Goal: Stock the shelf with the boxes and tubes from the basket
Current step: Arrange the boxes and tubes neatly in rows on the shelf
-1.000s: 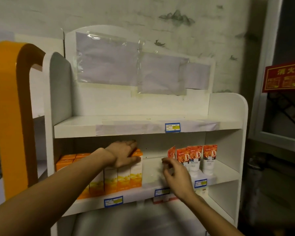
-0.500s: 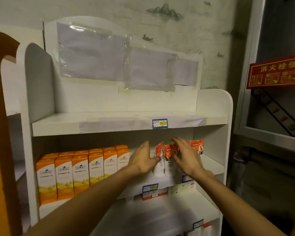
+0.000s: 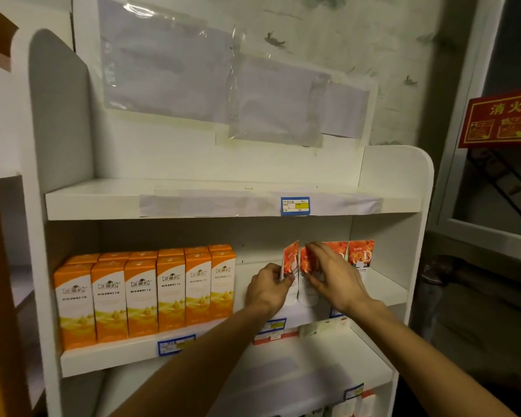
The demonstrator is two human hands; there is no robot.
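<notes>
Here the left hand pinches the leftmost tube, right of the orange boxes; the right hand grips the neighbouring tube.

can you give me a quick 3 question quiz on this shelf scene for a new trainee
1. True or false: the orange boxes stand on the top shelf.
2. Which hands touch the tubes? A. left only B. right only C. both
3. Fill in: the tubes stand to the ____ of the boxes.

Key: 1 false, they stand on the middle shelf. 2 C, left hand and right hand. 3 right.
</notes>
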